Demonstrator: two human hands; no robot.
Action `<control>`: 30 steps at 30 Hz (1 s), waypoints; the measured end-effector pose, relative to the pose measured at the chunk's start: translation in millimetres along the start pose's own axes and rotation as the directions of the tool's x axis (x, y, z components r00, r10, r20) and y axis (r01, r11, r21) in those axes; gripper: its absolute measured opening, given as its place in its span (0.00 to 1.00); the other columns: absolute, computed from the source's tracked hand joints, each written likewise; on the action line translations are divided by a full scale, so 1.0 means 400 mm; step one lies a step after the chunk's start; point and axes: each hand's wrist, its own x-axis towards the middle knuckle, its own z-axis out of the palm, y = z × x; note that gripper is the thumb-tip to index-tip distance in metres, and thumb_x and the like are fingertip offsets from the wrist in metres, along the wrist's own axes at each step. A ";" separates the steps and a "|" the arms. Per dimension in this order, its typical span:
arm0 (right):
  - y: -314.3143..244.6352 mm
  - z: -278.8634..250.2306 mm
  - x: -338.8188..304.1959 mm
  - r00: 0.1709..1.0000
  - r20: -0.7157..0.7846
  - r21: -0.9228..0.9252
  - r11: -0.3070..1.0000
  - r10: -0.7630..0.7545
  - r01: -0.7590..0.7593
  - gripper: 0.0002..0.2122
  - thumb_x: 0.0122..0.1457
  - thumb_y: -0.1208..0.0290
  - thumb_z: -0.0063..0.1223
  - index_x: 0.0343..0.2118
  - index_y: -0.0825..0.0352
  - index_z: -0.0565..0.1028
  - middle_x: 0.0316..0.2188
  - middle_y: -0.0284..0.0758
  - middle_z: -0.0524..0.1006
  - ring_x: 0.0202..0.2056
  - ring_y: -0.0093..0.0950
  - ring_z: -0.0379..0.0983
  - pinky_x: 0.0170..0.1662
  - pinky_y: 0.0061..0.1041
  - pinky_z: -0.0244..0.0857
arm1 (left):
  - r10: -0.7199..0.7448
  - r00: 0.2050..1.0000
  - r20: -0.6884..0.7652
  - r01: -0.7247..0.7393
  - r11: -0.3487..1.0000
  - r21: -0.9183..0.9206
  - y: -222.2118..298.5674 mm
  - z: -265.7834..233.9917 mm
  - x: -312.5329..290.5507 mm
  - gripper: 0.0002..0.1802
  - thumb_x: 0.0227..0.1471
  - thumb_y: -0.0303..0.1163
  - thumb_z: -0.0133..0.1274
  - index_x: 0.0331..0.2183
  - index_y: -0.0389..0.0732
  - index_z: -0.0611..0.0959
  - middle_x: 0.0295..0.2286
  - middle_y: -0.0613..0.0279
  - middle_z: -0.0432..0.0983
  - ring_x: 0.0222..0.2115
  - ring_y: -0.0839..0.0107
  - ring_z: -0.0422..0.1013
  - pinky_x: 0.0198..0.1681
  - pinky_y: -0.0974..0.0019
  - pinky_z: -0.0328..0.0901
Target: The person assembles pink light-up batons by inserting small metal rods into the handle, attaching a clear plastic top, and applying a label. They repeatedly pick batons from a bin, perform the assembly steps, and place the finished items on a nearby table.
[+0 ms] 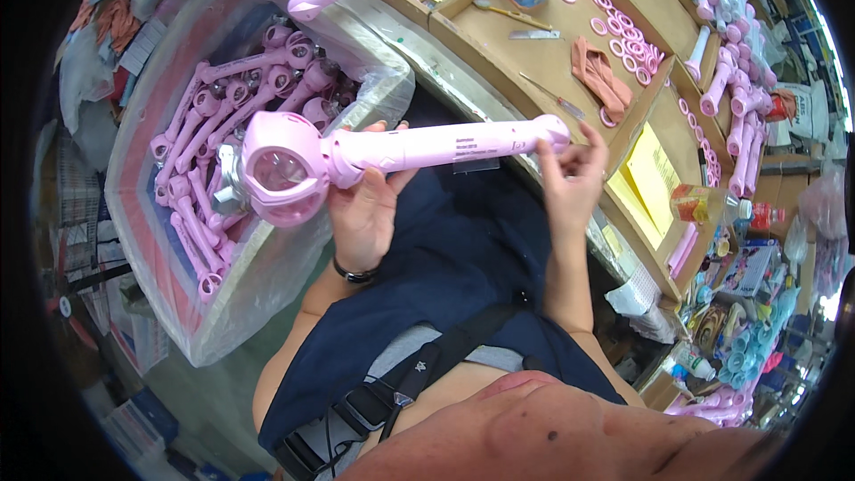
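A pink plastic wand-shaped device (427,148) lies level across both hands in front of my chest. Its round head, with a clear dome and some metal or clear parts at the edge, points left; small dark print runs along the handle. My left hand (363,218) is closed around the handle just beside the head, thumb in front and fingertips showing above. At the narrow far end, my right hand (573,176) pinches the rounded tip between thumb and fingers. The palm side of the right fingers is partly hidden by the tip.
A plastic-lined bin (205,330) at left holds many similar pink wands. Right of me stands a bench with a cardboard tray (499,58) holding pink rings (628,36), an orange cloth (598,80), a screwdriver and yellow paper (643,183). More pink wands (739,98) are stacked beyond.
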 end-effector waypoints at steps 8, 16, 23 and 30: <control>-0.024 -0.062 0.053 0.721 0.645 -0.104 0.906 -0.252 0.410 0.26 0.40 0.63 0.67 0.43 0.65 0.72 0.36 0.43 0.75 0.36 0.37 0.74 0.40 0.29 0.67 | -0.049 0.937 0.346 -0.065 0.948 0.311 0.101 0.039 0.182 0.25 0.59 0.33 0.44 0.56 0.37 0.60 0.52 0.44 0.62 0.53 0.48 0.61 0.56 0.48 0.57; 0.000 0.147 -0.039 0.851 -0.041 -0.232 0.833 -0.523 0.501 0.19 0.42 0.64 0.67 0.34 0.67 0.72 0.23 0.40 0.72 0.23 0.40 0.71 0.26 0.34 0.65 | 0.478 0.808 0.343 -0.588 0.628 0.510 -0.100 0.133 0.220 0.38 0.56 0.46 0.48 0.56 0.28 0.56 0.53 0.49 0.58 0.54 0.60 0.58 0.58 0.59 0.51; 0.015 0.124 -0.101 0.925 0.193 0.118 0.943 -0.328 0.310 0.18 0.45 0.71 0.65 0.38 0.69 0.72 0.26 0.37 0.75 0.27 0.28 0.74 0.30 0.25 0.67 | 0.266 0.951 0.158 -0.307 0.879 0.366 -0.162 0.066 0.227 0.25 0.60 0.40 0.41 0.52 0.33 0.62 0.41 0.50 0.71 0.42 0.66 0.69 0.47 0.65 0.62; 0.049 0.084 -0.129 0.559 0.829 0.442 0.653 -0.034 -0.615 0.16 0.51 0.73 0.60 0.40 0.71 0.69 0.28 0.32 0.74 0.29 0.21 0.73 0.34 0.20 0.67 | -0.527 0.377 0.761 0.909 0.368 -0.195 -0.187 0.093 0.248 0.31 0.56 0.53 0.37 0.43 0.32 0.73 0.31 0.49 0.77 0.36 0.56 0.74 0.46 0.57 0.66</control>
